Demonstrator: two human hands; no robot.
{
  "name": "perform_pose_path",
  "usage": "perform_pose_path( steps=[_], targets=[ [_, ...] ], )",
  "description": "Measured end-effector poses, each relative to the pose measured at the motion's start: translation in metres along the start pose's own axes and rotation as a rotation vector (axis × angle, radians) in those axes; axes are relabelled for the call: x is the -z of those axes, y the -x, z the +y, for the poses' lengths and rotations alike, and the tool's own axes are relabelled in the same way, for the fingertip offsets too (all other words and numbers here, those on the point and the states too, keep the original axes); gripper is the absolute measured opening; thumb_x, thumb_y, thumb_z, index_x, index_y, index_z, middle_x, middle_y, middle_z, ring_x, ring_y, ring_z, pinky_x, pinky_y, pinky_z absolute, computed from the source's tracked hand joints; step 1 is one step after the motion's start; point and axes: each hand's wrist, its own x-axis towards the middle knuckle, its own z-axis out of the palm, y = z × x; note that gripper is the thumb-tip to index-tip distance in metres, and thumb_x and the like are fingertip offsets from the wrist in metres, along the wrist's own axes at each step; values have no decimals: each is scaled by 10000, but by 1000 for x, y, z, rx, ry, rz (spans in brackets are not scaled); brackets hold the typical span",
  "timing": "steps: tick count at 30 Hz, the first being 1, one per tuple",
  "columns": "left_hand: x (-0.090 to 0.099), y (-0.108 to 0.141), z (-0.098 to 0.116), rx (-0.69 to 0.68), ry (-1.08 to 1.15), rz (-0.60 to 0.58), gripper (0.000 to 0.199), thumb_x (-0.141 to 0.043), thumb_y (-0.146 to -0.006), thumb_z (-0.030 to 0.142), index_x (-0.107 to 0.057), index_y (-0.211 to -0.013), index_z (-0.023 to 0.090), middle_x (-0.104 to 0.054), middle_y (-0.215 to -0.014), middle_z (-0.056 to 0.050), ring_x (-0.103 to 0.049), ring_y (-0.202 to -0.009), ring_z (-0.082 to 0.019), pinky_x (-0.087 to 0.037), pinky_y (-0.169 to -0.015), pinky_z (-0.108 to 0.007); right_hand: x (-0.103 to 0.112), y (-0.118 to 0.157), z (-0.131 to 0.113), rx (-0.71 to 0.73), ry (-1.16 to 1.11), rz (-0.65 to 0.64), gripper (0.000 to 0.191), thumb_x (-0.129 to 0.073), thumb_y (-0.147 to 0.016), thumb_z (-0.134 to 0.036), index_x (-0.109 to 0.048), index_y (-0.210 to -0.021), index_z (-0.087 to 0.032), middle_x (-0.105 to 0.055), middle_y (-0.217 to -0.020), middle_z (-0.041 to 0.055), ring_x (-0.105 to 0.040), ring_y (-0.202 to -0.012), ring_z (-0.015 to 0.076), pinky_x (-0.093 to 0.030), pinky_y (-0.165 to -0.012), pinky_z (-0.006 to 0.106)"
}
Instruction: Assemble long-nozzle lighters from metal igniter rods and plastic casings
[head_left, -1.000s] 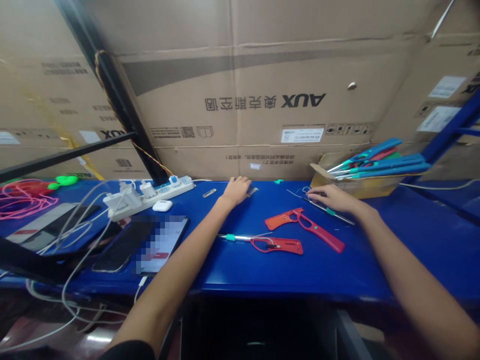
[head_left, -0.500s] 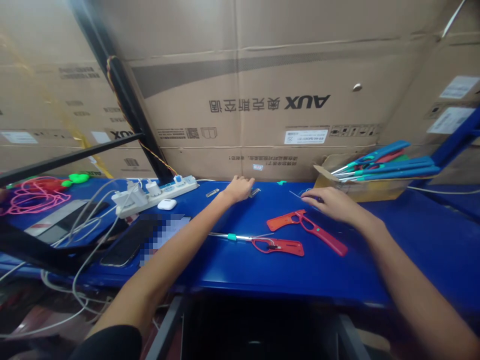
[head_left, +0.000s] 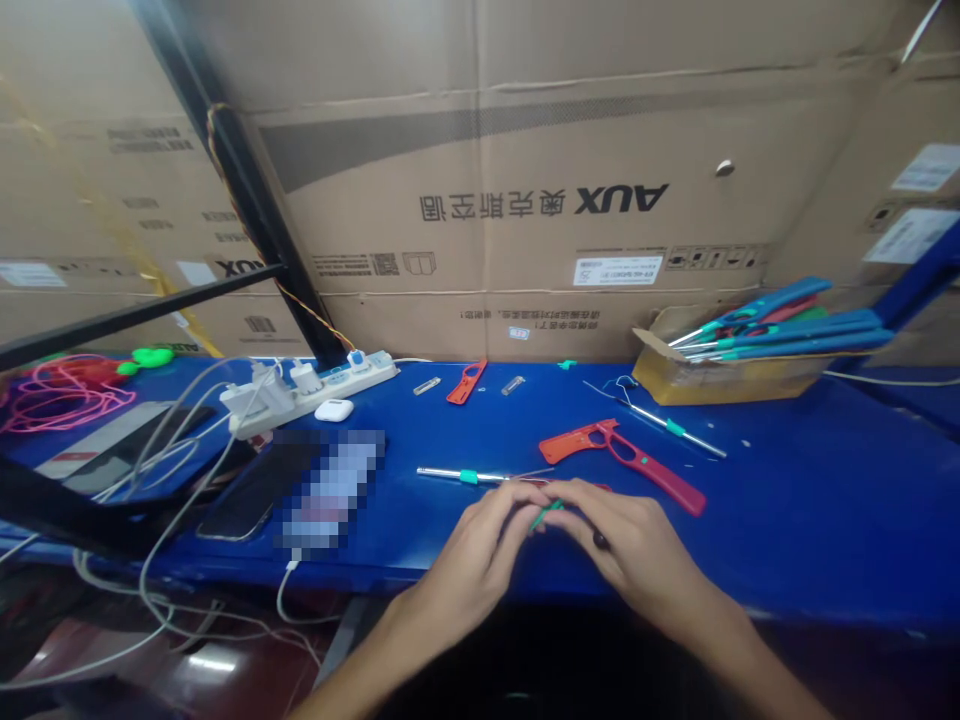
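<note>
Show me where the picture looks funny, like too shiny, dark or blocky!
In the head view, blocky squares cover the lit phone, white glare shines on the lower-left floor, it's nearly black under the table, and small print on the cardboard looks blurry.

Big print: upside-down "AUX 奥克斯空调", on the wide brown cardboard panel beyond your fingers.
Lower line: "师傅您辛苦了!", same panel.
Left print: "AUX", brown cardboard sheet beyond your fingers, leftward.
White rectangular paper label: too small to read.

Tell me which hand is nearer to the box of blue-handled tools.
Right. The right hand is in front and to the left of the box; the left hand is farther left.
</note>
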Motion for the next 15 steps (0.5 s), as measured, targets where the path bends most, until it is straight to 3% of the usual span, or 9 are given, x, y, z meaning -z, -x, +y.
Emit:
perform_pose_path(
  steps=[3,7,11,15],
  targets=[
    [-1,2,-4,-86,-125,19,255,-504,-1051,312,-532,-1302,275,-665,-1275,-53,-632,-1175,-198,-487,-1051,-379,-2,3,-3,-86,-61,56,237,-467,-1051,-360,-675,-1080,-252,-780,-979,14,-753,-813,162,-587,-733,253],
    [5,-13,-16,-329,-303,28,204,-446,-1064,175,-595,-1181,251,-727,-1147,-4,-685,-1035,-150,-403,-1134,-405,-8,10,3,-26,132,146,227,-498,-1038,-313,-687,-1129,-226,-771,-992,47,-740,-811,164,-569,-715,236],
    [14,-27,-33,-289,-448,15,191,-424,-1071,187,-608,-1091,233,-738,-1050,11,-697,-940,-154,-378,-1137,-453,-10,21,19,35,443,139,271,-475,-1045,-314,-717,-1147,-244,-747,-1032,63,-714,-723,144,-530,-600,224],
    [18,-32,-35,-211,-547,-15,106,-511,-1046,251,-607,-1014,220,-690,-1155,-26,-634,-1069,-204,-431,-1024,-436,-9,28,32,29,416,57,300,-457,-1050,-348,-733,-1128,-260,-728,-1053,58,-711,-730,140,-534,-596,229]
  ],
)
